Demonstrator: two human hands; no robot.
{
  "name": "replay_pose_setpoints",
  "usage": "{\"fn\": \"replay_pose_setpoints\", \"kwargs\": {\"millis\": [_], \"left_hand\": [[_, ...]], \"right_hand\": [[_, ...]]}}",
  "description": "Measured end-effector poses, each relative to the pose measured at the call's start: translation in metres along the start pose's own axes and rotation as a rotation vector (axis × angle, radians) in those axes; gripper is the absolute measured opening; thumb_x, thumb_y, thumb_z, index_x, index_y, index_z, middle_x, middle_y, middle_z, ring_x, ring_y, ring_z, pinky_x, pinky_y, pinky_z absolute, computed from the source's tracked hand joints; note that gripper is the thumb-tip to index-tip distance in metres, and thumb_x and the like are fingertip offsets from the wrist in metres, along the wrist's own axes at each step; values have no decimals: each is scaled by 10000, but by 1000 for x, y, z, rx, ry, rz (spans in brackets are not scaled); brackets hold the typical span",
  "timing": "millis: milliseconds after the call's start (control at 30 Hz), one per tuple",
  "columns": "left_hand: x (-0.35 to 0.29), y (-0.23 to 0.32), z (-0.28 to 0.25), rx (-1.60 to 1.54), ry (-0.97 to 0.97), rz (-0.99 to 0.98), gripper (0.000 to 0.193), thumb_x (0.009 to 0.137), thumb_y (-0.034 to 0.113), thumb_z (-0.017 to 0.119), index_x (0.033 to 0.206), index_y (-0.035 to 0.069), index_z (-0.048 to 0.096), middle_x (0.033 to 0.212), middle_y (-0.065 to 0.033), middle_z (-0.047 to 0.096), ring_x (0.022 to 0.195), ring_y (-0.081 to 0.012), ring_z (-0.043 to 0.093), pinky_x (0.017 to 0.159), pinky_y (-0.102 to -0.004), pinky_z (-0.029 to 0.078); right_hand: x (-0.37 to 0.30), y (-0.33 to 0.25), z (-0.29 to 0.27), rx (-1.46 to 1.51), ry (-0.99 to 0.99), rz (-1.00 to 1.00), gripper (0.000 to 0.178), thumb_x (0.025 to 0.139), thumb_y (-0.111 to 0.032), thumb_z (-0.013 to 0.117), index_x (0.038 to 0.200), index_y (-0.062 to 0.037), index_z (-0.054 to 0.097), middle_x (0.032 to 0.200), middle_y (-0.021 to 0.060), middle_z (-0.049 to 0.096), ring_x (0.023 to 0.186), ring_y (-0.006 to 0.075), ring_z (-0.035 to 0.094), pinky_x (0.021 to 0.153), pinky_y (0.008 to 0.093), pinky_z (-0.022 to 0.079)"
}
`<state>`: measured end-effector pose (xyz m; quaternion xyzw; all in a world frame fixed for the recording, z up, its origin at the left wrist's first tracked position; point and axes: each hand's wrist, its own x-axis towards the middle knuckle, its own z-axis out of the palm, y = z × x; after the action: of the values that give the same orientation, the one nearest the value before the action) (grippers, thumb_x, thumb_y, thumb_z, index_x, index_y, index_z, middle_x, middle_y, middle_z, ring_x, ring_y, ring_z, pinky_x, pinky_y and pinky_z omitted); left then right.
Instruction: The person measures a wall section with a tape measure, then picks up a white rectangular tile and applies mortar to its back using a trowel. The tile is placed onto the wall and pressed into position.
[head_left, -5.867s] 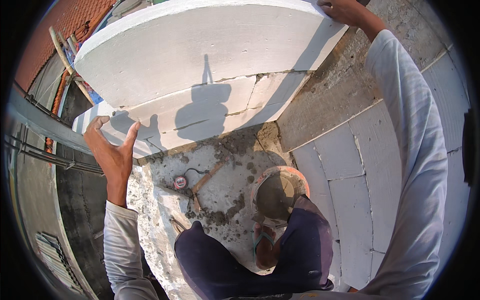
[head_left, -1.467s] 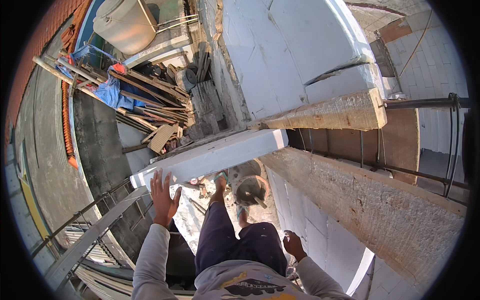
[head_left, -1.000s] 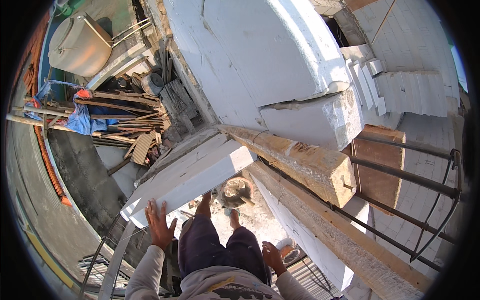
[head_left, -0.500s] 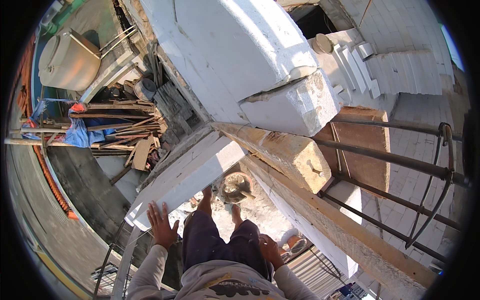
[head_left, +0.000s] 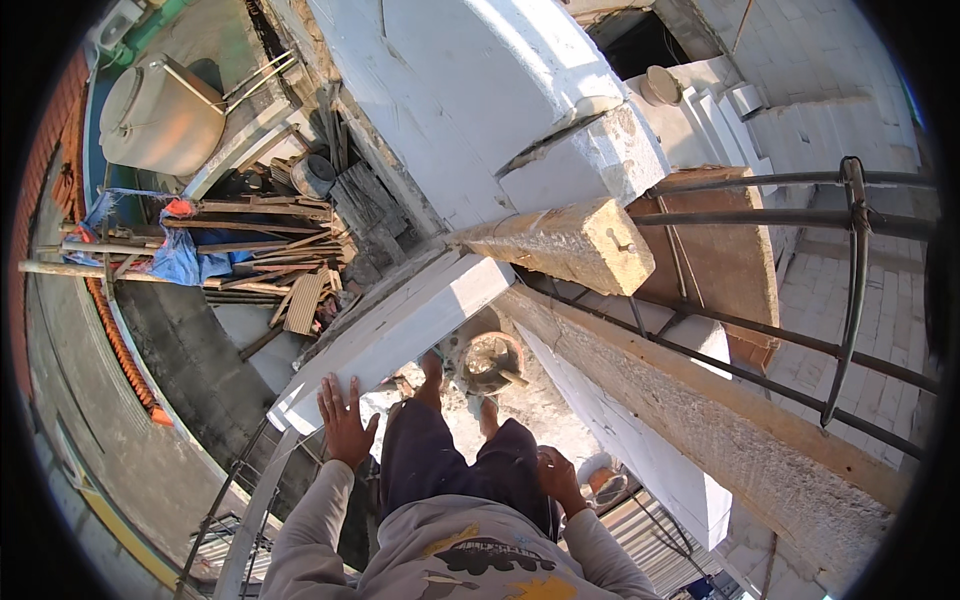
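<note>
My left hand (head_left: 347, 425) lies flat with its fingers spread on the near end of a low white block wall (head_left: 395, 345). My right hand (head_left: 558, 474) hangs beside my right thigh, over dark shorts (head_left: 440, 470). Its fingers are curled in, and whatever may be inside them is hidden. On the pale floor in front of my bare feet stands a round bucket (head_left: 490, 362) with mortar-like grey stuff and a wooden handle in it.
A timber beam (head_left: 570, 240) with a bolt in its end juts out at chest side. Steel rebar (head_left: 790, 218) sticks out to the right. White block walls (head_left: 470, 110) rise ahead; scrap wood (head_left: 270, 235) and a large tank (head_left: 165, 115) lie at left.
The view has shifted, so the scene sits a little to the right at left and the beam appears higher. My left hand stays on the wall and my right hand by the thigh.
</note>
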<state>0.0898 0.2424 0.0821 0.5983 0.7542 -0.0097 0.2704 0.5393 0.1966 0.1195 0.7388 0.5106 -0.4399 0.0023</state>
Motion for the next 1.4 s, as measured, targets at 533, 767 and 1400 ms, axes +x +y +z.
{"fn": "replay_pose_setpoints", "kwargs": {"millis": [533,767,1400], "left_hand": [[-18,7,20,15,137,-5,915,856,405,752,1609,175,285,1648,-271,181,1551,-429,115,1241,-578,122],[-99,53,38,-91,331,-188,873,902,382,720,1615,163,268,1652,-256,193,1550,-428,122,1236,-554,177],[-430,139,291,-865,-35,-728,602,947,368,674,1401,-9,555,1311,-243,655,1259,-332,624,1010,-395,510]], "right_hand": [[33,44,-51,-148,-3,-279,300,965,-225,555,1174,-39,664,1132,225,711,1036,422,693,908,475,551],[28,61,-69,-180,-140,-316,391,970,-293,507,1222,-40,665,1187,240,691,1119,434,656,978,472,514],[-1,319,-75,-274,-417,-509,372,964,-372,589,1006,-27,721,1001,214,729,975,385,705,813,453,546]]}}
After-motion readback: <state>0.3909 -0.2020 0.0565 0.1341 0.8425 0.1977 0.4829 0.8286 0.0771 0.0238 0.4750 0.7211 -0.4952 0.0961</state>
